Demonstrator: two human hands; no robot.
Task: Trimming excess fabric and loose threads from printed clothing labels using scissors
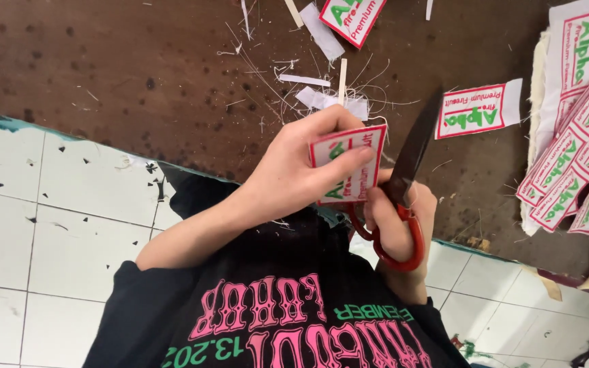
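Pinching a white label with red border, left hand keeps it just beside right hand, which grips red-handled scissors, blade alongside label's edge. Beyond both hands: brown tabletop, white scraps, stacked labels.

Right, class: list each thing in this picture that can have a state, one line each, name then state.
left hand: shut, pinching the label
label: held upright, off the table
right hand: shut, fingers through the scissors' handles
scissors: blades closed, beside the label
loose label: lying flat on the table
label stack: piled, fanned
table: littered with threads and offcuts
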